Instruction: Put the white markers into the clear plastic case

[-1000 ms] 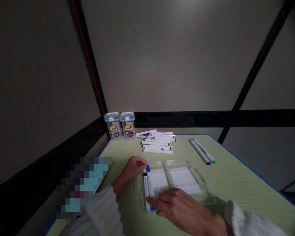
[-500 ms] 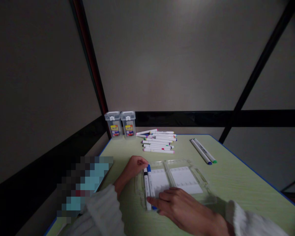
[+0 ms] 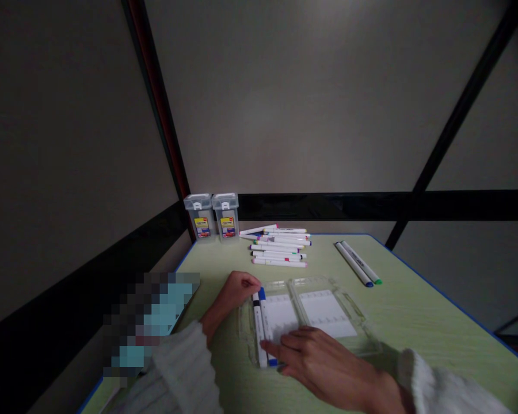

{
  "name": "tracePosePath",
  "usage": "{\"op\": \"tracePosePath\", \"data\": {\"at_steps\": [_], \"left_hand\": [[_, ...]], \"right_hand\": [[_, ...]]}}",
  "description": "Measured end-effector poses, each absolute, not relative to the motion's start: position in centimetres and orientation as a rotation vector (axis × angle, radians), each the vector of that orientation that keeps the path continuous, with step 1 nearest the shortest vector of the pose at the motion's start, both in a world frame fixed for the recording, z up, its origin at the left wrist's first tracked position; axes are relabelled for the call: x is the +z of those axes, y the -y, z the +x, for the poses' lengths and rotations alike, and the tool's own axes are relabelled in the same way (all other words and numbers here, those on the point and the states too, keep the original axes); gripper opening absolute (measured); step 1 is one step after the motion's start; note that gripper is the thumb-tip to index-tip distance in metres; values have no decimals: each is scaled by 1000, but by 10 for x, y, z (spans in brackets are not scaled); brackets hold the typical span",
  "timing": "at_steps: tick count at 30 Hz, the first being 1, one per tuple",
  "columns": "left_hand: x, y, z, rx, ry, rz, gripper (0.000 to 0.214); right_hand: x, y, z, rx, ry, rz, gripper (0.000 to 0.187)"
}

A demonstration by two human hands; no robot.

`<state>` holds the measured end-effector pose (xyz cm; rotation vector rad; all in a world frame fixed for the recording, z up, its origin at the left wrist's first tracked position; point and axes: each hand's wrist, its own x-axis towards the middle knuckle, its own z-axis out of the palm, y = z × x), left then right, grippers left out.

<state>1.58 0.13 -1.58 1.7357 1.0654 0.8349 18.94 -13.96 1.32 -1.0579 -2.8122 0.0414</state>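
Observation:
An open clear plastic case [image 3: 328,315] lies flat on the green table [image 3: 414,322], with white inserts in both halves. Two white markers [image 3: 261,325], one black-capped and one blue-capped, lie side by side in its left half. My left hand [image 3: 235,296] is curled at the case's far left corner, fingertips by the marker caps. My right hand [image 3: 328,368] rests over the near edge, fingers stretched toward the markers' near ends.
A pile of several white markers [image 3: 278,247] lies at the back centre. Two grey lidded boxes [image 3: 211,217] stand at the back left corner. Two more markers [image 3: 357,263] lie at the right. A blurred object [image 3: 155,322] sits at the left edge.
My right hand's fingers have shifted slightly along the markers' near ends. The left hand stays at the case's corner.

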Motion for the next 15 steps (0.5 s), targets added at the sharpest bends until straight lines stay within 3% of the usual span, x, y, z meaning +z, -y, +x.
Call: {"op": "tracePosePath", "data": {"at_steps": [9,15], "left_hand": [[-13,-1,14,778,-1037,1746,12],[-6,1,6,617,-1026,1796,31]], "right_hand": [[15,141,189,116,2808,-1094,38],[14,140,189,127,2812,-1088,38]]}}
